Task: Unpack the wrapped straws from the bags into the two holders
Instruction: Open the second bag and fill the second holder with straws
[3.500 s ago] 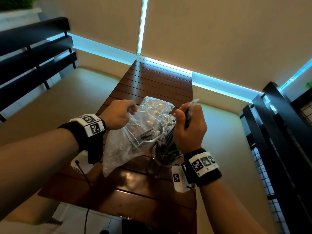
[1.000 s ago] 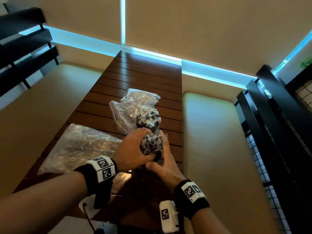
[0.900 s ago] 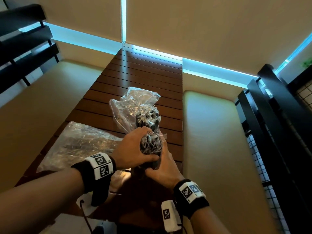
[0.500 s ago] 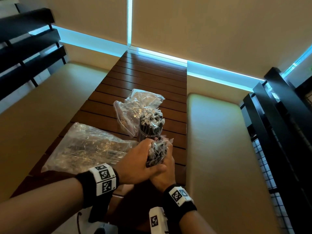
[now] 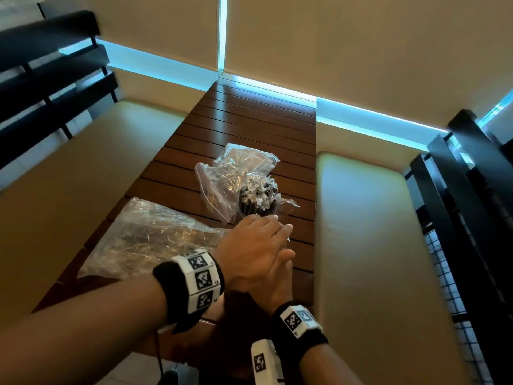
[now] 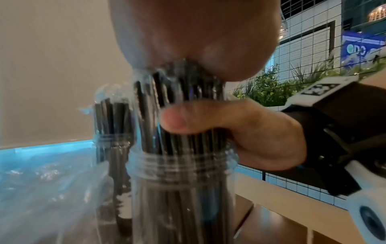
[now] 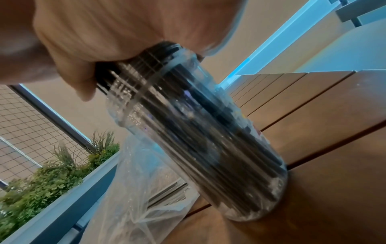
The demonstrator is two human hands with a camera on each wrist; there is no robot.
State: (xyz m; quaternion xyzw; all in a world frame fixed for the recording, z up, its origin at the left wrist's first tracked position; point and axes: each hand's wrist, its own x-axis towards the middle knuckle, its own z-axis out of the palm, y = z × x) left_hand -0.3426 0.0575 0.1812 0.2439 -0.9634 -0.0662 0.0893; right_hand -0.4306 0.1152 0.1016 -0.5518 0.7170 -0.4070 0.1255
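Two clear jar holders stand on the slatted wooden table (image 5: 249, 129). The far holder (image 5: 258, 207) is packed with wrapped black straws. In the near holder (image 6: 181, 189) stands another bundle of wrapped straws (image 6: 177, 92), hidden under my hands in the head view. My left hand (image 5: 258, 240) lies flat on the bundle's top, its palm (image 6: 188, 41) pressing on the straw ends. Beneath it, my right hand (image 5: 281, 270) grips the bundle just above the jar's threaded rim, thumb (image 6: 208, 118) curled round the straws. The near holder (image 7: 198, 132) looks full of straws down to its base.
A clear bag (image 5: 155, 237) with more wrapped straws lies on the table to the left of my hands. A crumpled bag (image 5: 236, 170) sits behind the far holder. Cream bench cushions (image 5: 366, 245) flank the table, and black railings (image 5: 466, 218) stand on the right.
The bundle in my hands has come down toward me into the near holder. My left hand has left the bundle's side and now lies flat on its top.
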